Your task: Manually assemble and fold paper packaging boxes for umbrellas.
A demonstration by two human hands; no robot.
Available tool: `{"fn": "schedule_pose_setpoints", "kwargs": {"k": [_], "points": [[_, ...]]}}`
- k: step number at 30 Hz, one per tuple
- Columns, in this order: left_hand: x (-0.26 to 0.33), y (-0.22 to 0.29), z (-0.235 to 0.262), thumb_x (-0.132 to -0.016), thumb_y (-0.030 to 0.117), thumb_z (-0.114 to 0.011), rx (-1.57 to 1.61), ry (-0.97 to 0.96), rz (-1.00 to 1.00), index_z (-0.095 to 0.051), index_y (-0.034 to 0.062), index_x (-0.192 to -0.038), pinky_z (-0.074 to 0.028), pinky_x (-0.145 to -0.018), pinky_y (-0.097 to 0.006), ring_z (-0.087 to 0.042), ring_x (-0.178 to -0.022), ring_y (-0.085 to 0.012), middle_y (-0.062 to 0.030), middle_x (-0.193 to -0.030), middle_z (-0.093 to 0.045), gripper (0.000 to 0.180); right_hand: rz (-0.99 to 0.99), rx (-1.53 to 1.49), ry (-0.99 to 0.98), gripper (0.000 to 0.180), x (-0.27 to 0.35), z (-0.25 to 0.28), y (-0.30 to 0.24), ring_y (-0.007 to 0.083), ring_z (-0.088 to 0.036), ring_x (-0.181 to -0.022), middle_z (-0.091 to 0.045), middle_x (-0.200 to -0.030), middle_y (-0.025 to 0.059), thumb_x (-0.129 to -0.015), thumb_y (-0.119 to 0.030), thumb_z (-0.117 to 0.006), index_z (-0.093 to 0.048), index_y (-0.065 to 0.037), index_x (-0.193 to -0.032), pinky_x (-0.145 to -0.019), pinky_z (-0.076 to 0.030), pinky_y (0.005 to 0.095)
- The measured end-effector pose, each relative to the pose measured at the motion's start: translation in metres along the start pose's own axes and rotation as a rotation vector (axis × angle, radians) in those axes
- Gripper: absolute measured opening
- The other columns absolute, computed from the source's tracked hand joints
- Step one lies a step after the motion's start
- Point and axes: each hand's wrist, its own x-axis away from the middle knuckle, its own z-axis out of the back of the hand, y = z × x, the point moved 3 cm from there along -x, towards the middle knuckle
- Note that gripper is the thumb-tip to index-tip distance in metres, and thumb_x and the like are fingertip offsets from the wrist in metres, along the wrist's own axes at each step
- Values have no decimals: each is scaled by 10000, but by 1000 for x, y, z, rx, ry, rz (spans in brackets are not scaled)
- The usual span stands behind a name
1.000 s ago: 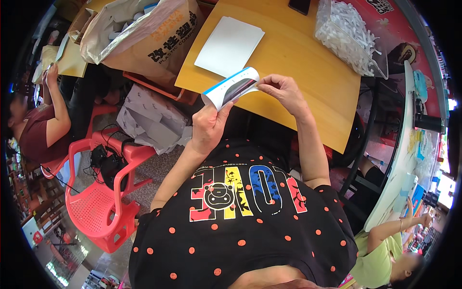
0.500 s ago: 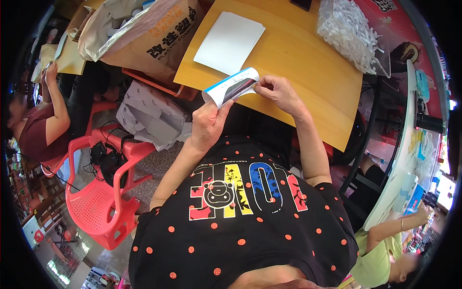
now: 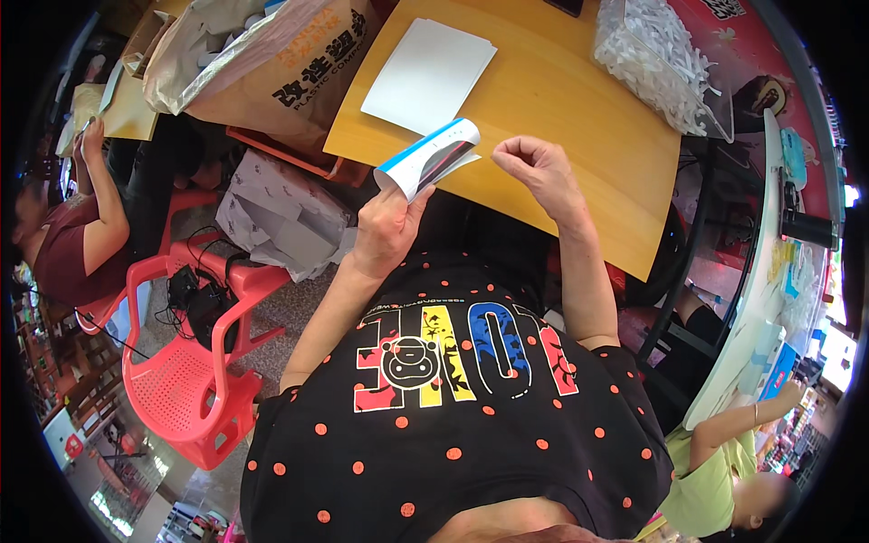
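"What's the left grip (image 3: 385,226) doing?"
"It's holding tight to the lower end of a curled paper (image 3: 424,156), by the near edge of the counter (image 3: 579,172)."
"And the right grip (image 3: 541,176)?"
"Hovering, fingers curled, just beside the paper's loose end; I can't tell whether the tips are meeting."
"Beyond?"
"White sheets (image 3: 427,74) are lying on the counter."

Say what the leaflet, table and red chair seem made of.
Leaflet: likely paper, smooth, perhaps coated; it curls thinly in the left hand. Table: wood or wood-look laminate, satin; even yellow-brown top. Chair: probably moulded plastic, slightly glossy; rounded, perforated.
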Motion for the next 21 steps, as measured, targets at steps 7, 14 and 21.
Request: {"fn": "schedule_pose_setpoints", "kwargs": {"k": [7, 14, 21], "points": [[0, 7, 0, -872, 65, -641, -2, -54, 40, -624, -24, -1031, -521, -660, -358, -660, -787, -330, -172, -900, -668, 183, -21, 97, -11, 242, -11, -7, 13, 58, -529, -691, -634, -742, 2, -856, -219, -675, -690, 20, -891, -631, -435, 238], [-3, 9, -3, -851, 62, -664, -18, -63, -89, -612, -45, -1026, -520, -620, -377, -652, -738, -347, -185, -875, -658, 211, -80, 162, -30, 222, -8, -8, 18, 73, -541, -707, -638, -743, 20, -860, -190, -644, -674, 29, -877, -655, -446, 246], [-6, 4, -7, -802, 26, -686, -41, -129, -119, -614, -33, -1038, -520, -601, -400, -645, -722, -362, -189, -856, -645, 253, 2, -34, -133, 98, 37, -27, -38, 11, -455, -668, -535, -732, -68, -875, -92, -624, -626, -11, -820, -577, -369, 189]]}}
